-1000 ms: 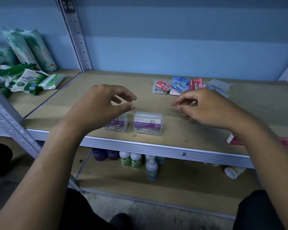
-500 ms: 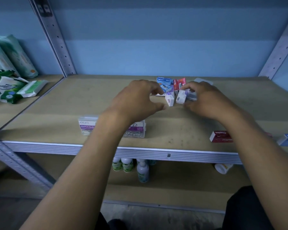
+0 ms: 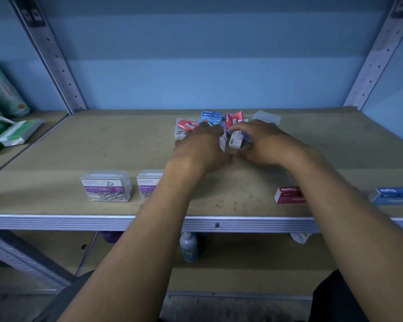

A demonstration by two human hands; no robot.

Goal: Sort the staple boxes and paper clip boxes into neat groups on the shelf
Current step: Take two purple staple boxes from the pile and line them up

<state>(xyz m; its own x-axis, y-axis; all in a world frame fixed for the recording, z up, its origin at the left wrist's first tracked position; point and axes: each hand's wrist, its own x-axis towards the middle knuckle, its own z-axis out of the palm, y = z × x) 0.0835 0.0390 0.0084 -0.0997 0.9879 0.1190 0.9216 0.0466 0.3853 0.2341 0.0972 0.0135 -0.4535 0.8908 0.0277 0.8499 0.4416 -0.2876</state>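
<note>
Both hands meet at the pile of small boxes [image 3: 221, 119] at the back middle of the shelf [image 3: 79, 147]. My right hand [image 3: 263, 142] holds a small white-ended staple box [image 3: 236, 140] between thumb and fingers. My left hand [image 3: 201, 147] curls round another small white box [image 3: 223, 142], mostly hidden by its fingers. Two clear paper clip boxes, one [image 3: 106, 188] in full view and one [image 3: 148, 183] partly behind my left forearm, stand side by side near the front left edge. A red staple box [image 3: 289, 195] and a blue staple box [image 3: 393, 195] lie near the front right.
Metal uprights [image 3: 54, 59] frame the shelf against a blue wall. Green wipe packets [image 3: 14, 133] lie on the neighbouring shelf at left. A clear box [image 3: 266, 116] sits behind the pile. Bottles [image 3: 189, 246] stand on the lower shelf.
My hands moved from above the paper clip boxes back to the pile and each took hold of a small box. The view shifted right, so the paper clip boxes now sit further left.
</note>
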